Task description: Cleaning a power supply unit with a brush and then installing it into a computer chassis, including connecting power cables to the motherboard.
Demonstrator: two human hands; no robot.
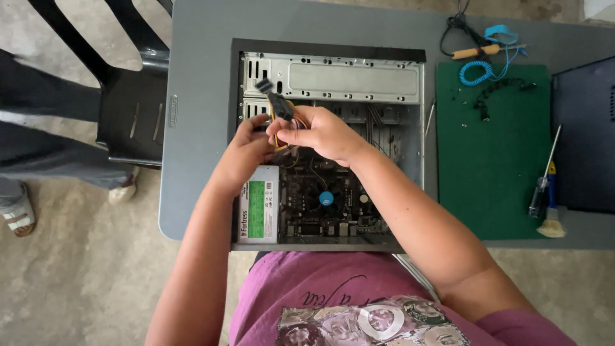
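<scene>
Both my hands meet over the open computer case (410, 128) near the table's (198, 96) far edge. My right hand (323, 133) and left hand (246, 150) pinch the power cable (277, 102): light, floppy wires, best gripped at the stiff black plug.

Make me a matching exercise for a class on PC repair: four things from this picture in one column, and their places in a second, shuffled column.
Things:
1. black cable connector
2. power supply
3. screwdriver
4. green mat

Places:
A. on the table, to the right of the open case
B. at the green mat's right edge, beside a small brush
C. held up over the case by both hands
D. inside the case, at its lower left corner

Pairs: 1-C, 2-D, 3-B, 4-A
</scene>
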